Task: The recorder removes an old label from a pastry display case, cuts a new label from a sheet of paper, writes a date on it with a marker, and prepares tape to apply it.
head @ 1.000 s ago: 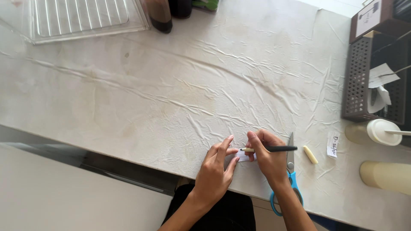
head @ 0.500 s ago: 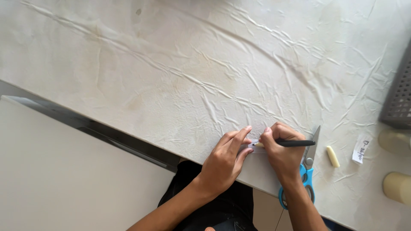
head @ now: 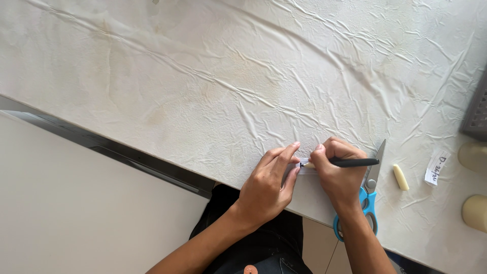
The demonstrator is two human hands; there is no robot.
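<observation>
a: what do we see in our right hand (head: 339,175)?

b: we see a black pen (head: 341,163). our fingers are curled tight around it, near its tip. the pen lies almost flat. its long side runs left to right, and its tip points left, down at a small white paper strip (head: 306,166).

a: and our left hand (head: 268,183)?

b: it lies just left of the strip. the fingers are stretched out long and close together, and the fingertips (head: 294,147) press on the left end of the strip. the hand is not wrapped around anything. the two hands almost meet, with the strip between them.

a: where is the strip?

b: it sits near the front edge of the table (head: 203,76), which has a pale crinkled cover on it. the strip is tiny, and most of it is hidden by our fingers. as far as we can tell, its long side goes left to right, like the pen.

a: what else is close by?

b: blue-handled scissors (head: 369,193) lie just right of our right hand. the blades point up and away from us, and the handles hang near the table edge, partly behind our wrist. further right is a small pale yellow stick (head: 401,177), then a white paper label (head: 436,167) with writing on it. at the far right edge we see two cream round things (head: 474,210) and the corner of a grey holed box (head: 478,114).
</observation>
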